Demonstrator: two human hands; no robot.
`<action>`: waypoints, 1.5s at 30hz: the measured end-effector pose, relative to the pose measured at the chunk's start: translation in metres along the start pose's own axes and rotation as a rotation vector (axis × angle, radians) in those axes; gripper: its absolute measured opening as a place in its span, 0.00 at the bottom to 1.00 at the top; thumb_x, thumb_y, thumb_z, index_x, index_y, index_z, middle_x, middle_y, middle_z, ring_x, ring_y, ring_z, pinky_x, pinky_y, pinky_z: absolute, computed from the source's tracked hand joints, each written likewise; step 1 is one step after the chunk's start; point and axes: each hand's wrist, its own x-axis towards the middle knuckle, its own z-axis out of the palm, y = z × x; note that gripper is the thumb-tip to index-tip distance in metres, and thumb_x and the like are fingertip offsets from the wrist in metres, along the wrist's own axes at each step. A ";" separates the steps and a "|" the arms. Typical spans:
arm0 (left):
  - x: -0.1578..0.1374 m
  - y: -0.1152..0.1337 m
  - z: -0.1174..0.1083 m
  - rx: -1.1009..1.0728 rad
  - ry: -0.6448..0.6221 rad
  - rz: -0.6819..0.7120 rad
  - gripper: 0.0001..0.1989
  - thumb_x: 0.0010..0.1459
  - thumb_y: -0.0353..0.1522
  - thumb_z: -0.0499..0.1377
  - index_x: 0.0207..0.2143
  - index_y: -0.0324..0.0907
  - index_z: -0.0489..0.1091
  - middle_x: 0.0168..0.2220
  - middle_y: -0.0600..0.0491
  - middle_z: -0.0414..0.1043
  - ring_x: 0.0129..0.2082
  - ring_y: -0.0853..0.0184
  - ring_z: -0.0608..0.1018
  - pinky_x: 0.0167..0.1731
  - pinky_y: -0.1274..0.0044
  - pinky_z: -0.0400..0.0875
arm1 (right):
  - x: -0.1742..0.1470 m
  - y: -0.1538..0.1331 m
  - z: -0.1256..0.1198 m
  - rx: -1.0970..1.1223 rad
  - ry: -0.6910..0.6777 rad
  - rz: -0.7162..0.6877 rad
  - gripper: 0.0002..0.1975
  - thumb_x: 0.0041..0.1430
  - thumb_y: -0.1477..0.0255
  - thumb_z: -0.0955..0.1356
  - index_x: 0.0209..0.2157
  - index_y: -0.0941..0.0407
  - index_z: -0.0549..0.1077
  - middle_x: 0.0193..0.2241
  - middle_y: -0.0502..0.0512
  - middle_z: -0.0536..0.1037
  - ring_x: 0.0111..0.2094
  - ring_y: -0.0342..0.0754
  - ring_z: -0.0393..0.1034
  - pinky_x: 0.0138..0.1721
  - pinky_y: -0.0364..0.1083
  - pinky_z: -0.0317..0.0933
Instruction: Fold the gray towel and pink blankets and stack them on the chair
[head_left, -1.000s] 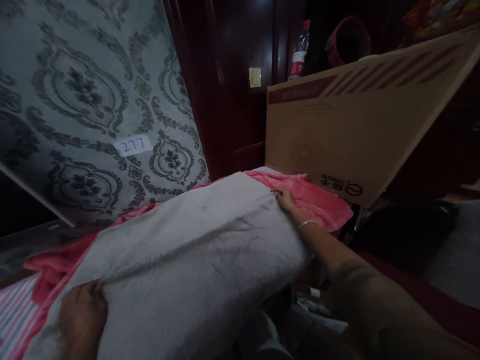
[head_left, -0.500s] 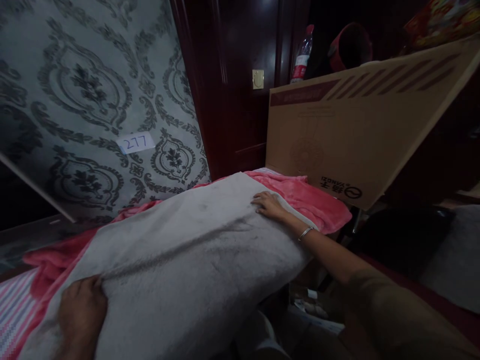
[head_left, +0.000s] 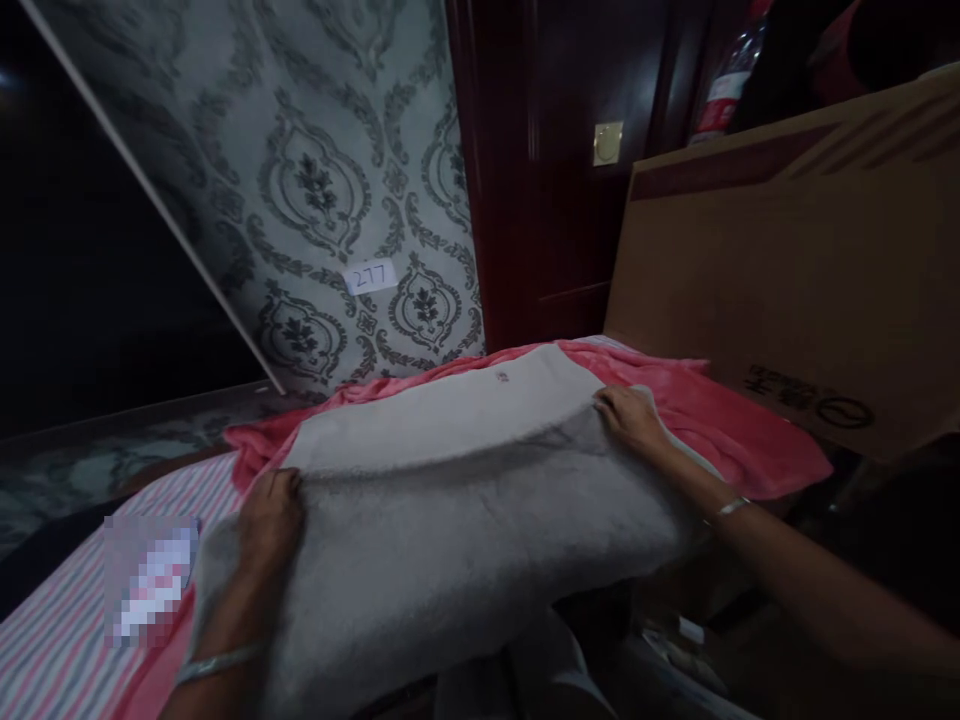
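Centre of frame, on the bed (head_left: 52,640): grey blanket (head_left: 465,490) over pink one (head_left: 735,430).
I read it half-folded; left hand (head_left: 270,515) and right hand (head_left: 630,415) both clamp its fold edge, smoothing remains.

The room is dim. A wall (head_left: 315,150) with grey paper fills the upper left. It has big curly leaf shapes on it. A small white label (head_left: 370,276) with the number 277 sticks on this wall. A thin pale strip (head_left: 150,195) slants down across the wall, and left of it all is dark. Next to the wall stands a dark red wooden door (head_left: 555,170). It is shiny, with a small gold plate (head_left: 607,143) on it. A big brown cardboard box (head_left: 795,260) leans at the right, with dark print near its lower edge. A plastic bottle (head_left: 718,95) with a red label stands behind the box, at the top. At the lower left lies a sheet (head_left: 67,640) with pink and white stripes.
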 end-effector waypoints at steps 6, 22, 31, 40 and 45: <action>-0.018 -0.004 -0.043 0.018 -0.086 0.103 0.13 0.60 0.33 0.47 0.38 0.45 0.71 0.36 0.47 0.75 0.39 0.58 0.78 0.40 0.69 0.73 | -0.032 0.004 -0.026 0.017 0.182 -0.042 0.16 0.67 0.62 0.59 0.38 0.55 0.73 0.35 0.62 0.79 0.38 0.56 0.74 0.42 0.54 0.67; -0.046 -0.009 -0.063 -0.054 -0.282 0.195 0.12 0.64 0.40 0.50 0.38 0.45 0.69 0.36 0.47 0.76 0.38 0.58 0.79 0.39 0.70 0.73 | -0.078 0.011 -0.050 -0.055 -0.108 -0.154 0.18 0.68 0.60 0.59 0.43 0.53 0.77 0.39 0.61 0.81 0.41 0.56 0.76 0.44 0.54 0.69; -0.073 -0.009 -0.071 -0.091 -0.373 0.215 0.08 0.62 0.35 0.54 0.39 0.43 0.70 0.38 0.46 0.74 0.41 0.57 0.77 0.42 0.67 0.72 | -0.125 0.048 -0.045 -0.036 -0.100 -0.180 0.21 0.62 0.52 0.61 0.41 0.48 0.78 0.39 0.60 0.82 0.41 0.59 0.77 0.43 0.57 0.70; -0.080 -0.025 -0.090 -0.268 -0.478 0.030 0.12 0.57 0.39 0.60 0.41 0.43 0.71 0.44 0.45 0.73 0.47 0.56 0.74 0.49 0.65 0.69 | -0.130 0.039 -0.036 0.151 -0.009 -0.098 0.17 0.51 0.44 0.64 0.31 0.36 0.79 0.34 0.63 0.82 0.36 0.68 0.76 0.38 0.68 0.67; -0.079 -0.031 -0.094 -0.394 -0.560 -0.012 0.20 0.51 0.46 0.64 0.40 0.43 0.71 0.45 0.46 0.73 0.46 0.56 0.74 0.50 0.65 0.68 | -0.132 0.031 -0.040 0.187 0.031 -0.101 0.19 0.51 0.42 0.63 0.26 0.36 0.78 0.30 0.61 0.82 0.34 0.68 0.76 0.38 0.69 0.68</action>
